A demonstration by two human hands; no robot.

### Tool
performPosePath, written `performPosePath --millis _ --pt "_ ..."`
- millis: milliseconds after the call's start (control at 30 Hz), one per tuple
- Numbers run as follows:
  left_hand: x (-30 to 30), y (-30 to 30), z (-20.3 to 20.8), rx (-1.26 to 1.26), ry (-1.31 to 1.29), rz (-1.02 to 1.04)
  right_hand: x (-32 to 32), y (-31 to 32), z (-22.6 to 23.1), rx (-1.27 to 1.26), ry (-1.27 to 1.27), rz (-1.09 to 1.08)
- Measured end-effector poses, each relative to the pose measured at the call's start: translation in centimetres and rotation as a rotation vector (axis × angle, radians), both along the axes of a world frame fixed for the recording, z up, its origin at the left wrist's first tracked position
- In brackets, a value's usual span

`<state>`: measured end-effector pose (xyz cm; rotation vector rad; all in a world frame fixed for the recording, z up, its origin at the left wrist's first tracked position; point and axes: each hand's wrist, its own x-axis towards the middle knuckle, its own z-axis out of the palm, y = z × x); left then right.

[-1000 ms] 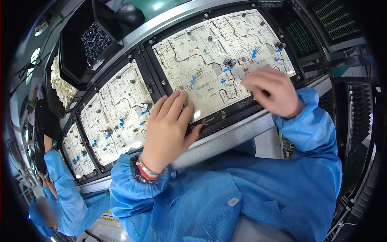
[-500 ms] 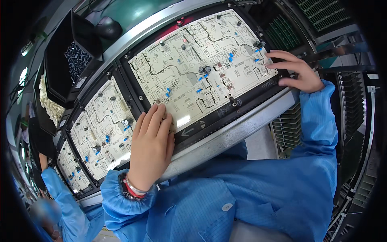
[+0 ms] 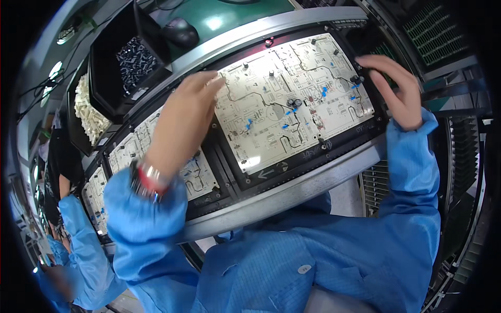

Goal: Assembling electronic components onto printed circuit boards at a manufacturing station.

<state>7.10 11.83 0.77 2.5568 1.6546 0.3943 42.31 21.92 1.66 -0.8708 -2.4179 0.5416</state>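
A pale printed circuit board (image 3: 300, 136) lies in a black frame (image 3: 237, 180) in front of me, carrying blue parts, round black capacitors and black traces. My left hand (image 3: 182, 120) reaches over the frame's left bar, its fingertips at the board's far left corner. Those fingers are close together and slightly smeared, so their grip does not show. At the board's right end, my right hand (image 3: 397, 88) is open, thumb and fingers apart. Its fingertips hover at the frame's far right corner, with nothing visible in them. To the left, my left forearm partly covers a second board (image 3: 198, 177).
Black bins of small dark parts (image 3: 136, 65) and cream-coloured parts (image 3: 88, 112) stand at far left, by a dark rounded object (image 3: 180, 32) on a green surface. A metal rail (image 3: 292, 180) runs along the near side. Racks (image 3: 462, 156) stand at right; another person's blue sleeve (image 3: 78, 229) shows at left.
My left hand has left the board's near left corner and moved to its far left corner. My right hand has shifted up from the right edge. The view has swung, moving the boards rightward.
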Motion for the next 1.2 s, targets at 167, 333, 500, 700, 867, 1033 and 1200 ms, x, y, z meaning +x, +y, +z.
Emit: performPosePath --millis 167,333,500,700,867,1033,1200 --pt "-2.1 4.1 -5.4 0.201 0.198 0.093 -9.8 5.2 -3.9 0.155 0.135 0.148" --pt "-0.8 3.2 -5.1 0.235 0.146 0.119 -12.9 7.1 -8.8 0.139 0.062 -0.066" --pt "-0.9 3.3 -4.2 0.147 0.037 0.142 -13.9 7.4 -9.2 0.147 0.153 -0.140" --pt "-0.7 3.2 -4.1 0.128 0.050 0.145 -15.6 4.0 -8.5 -0.046 0.158 -0.319" --pt "-1.7 2.8 -3.9 0.084 0.058 0.148 -11.3 7.1 -6.2 0.054 0.160 -0.182" --pt "-0.3 3.8 -3.3 0.052 0.067 0.132 -2.9 13.0 -8.1 0.137 -0.038 -0.300" --pt "-0.6 3.6 -3.5 0.059 0.068 0.136 -3.3 13.0 -7.8 0.211 -0.136 -0.304"
